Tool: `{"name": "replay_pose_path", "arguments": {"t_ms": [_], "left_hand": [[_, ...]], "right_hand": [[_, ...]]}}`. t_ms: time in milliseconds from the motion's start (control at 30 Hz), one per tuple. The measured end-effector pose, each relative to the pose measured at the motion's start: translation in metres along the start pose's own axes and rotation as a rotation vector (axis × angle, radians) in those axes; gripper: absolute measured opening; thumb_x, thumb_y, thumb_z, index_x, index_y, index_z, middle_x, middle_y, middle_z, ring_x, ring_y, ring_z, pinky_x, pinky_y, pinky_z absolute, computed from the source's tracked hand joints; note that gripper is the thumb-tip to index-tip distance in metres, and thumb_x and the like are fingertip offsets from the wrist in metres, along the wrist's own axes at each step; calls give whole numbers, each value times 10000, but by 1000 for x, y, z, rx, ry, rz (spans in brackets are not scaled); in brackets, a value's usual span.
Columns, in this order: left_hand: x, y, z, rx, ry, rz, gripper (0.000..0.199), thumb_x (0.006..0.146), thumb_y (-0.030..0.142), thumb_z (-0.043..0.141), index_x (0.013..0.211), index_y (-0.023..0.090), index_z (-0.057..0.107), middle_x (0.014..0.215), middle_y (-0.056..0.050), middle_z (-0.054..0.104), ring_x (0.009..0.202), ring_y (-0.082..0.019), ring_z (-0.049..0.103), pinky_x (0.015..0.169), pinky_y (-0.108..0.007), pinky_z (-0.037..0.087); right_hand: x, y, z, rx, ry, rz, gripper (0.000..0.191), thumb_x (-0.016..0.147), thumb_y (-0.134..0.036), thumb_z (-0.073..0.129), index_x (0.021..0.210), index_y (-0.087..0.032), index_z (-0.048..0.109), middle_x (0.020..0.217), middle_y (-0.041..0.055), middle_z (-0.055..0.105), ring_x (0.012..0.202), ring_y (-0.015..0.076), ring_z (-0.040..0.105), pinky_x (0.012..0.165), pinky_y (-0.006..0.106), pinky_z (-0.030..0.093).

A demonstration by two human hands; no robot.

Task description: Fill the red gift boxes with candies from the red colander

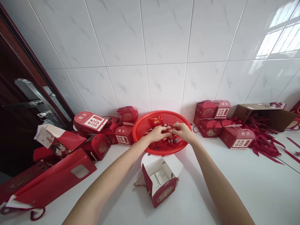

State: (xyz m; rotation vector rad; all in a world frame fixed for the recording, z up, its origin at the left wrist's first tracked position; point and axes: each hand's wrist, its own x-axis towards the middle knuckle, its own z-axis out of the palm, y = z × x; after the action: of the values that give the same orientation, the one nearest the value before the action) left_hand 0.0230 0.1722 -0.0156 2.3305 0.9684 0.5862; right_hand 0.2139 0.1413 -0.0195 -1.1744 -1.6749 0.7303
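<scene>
Both hands are inside a round red plastic basket (135, 135) holding small wrapped candies (161, 145), mostly in red wrappers. The fingers of my left hand (158, 133) are bent together over the candies; what they pinch is too small to make out. My right hand (183, 132) faces it from the other side, thumb and fingers drawn together near the same candies, its grip partly hidden. Just in front of the basket stands an open dark red gift box (161, 195), with raised white-lined flaps, a bare white inside and a rope handle at its left.
Closed red gift boxes (124, 137) and larger red packages (58, 181) crowd the left. More gift boxes (237, 137) stand to the right, beside dark red ribbons (264, 145) and a cardboard box (278, 117). A tiled wall (164, 84) closes off the back; a door handle (32, 93) is far left.
</scene>
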Motion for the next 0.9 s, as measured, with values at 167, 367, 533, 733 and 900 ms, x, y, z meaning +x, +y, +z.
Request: {"name": "replay_pose_path", "arguments": {"t_ms": [167,367,533,733,900], "left_hand": [[0,-3,4,132,-198,-30,257,845,416,671,923,181,743,838,-34,738,769,-224,685,661,-281,487],[9,12,16,353,-337,103,395,746,251,747,1140,228,728,1226,-105,673,1077,-312,644,871,-353,487],[31,29,31,527,-455,235,250,796,199,674,1036,248,722,1166,-82,704,1054,-280,638,872,-339,478],[40,16,34,489,-438,16,93,662,230,780,726,231,712,747,-26,709,737,-236,660,667,-295,455],[37,-9,8,381,-165,-209,230,674,324,798,563,209,633,621,-39,638,753,-251,658,686,-295,435]], "right_hand": [[-2,-4,3,75,137,37,305,682,-404,681,595,-230,446,561,-54,451,544,121,391,521,271,297],[-2,-7,2,291,284,128,195,650,-383,646,715,-225,552,615,-28,576,565,150,524,526,273,416],[0,-6,1,393,383,152,183,651,-377,627,709,-212,574,632,-25,582,564,134,530,538,266,446],[3,-1,6,431,386,154,222,673,-402,657,648,-220,533,573,-32,539,541,136,510,526,269,429],[4,-1,7,444,360,163,276,676,-459,671,646,-221,534,581,-21,570,551,151,537,536,278,445]]}}
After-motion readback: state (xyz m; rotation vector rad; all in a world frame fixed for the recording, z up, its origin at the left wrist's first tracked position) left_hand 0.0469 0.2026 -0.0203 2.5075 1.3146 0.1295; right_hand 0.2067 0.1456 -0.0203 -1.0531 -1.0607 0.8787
